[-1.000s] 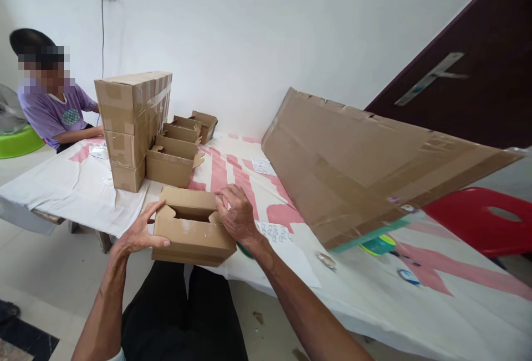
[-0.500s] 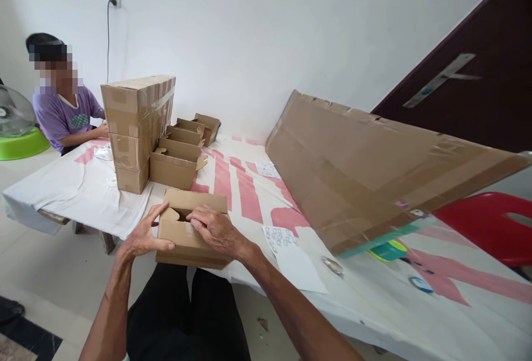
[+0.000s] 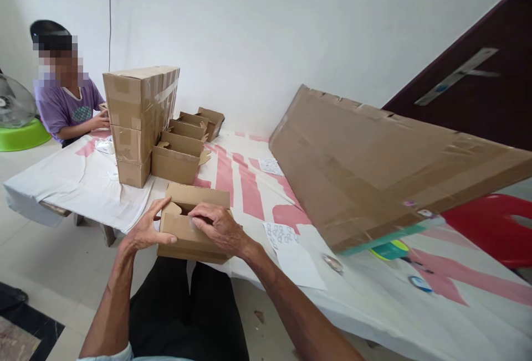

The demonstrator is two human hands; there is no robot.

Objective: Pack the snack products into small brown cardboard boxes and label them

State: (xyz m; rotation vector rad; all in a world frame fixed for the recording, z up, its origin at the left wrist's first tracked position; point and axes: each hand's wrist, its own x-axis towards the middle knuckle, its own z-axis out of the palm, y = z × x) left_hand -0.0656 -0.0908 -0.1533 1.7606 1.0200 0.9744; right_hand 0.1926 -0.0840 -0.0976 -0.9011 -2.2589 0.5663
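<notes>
A small brown cardboard box (image 3: 187, 251) sits at the table's near edge, just above my lap, its back flap raised and a slot open along the top. My left hand (image 3: 147, 229) grips its left end, the thumb along the front and the fingers at the far corner. With fingers curled together, my right hand (image 3: 218, 228) holds the inner edge of the front flap near the middle of the slot. Those fingertips partly cover the opening, and what lies inside is hidden. A curved side tab shows beside my left hand.
Taped boxes (image 3: 128, 103) are stacked at the left, beside a row of open boxes (image 3: 177, 164). A large cardboard sheet (image 3: 374, 167) leans at the right. Printed paper (image 3: 297, 261) and a tape roll (image 3: 332, 264) lie nearby. A person (image 3: 70, 103) sits at the far left.
My right hand has shifted slightly along the flap edge, with its fingertips less deep in the slot. My left hand keeps its hold. The view has tilted a little.
</notes>
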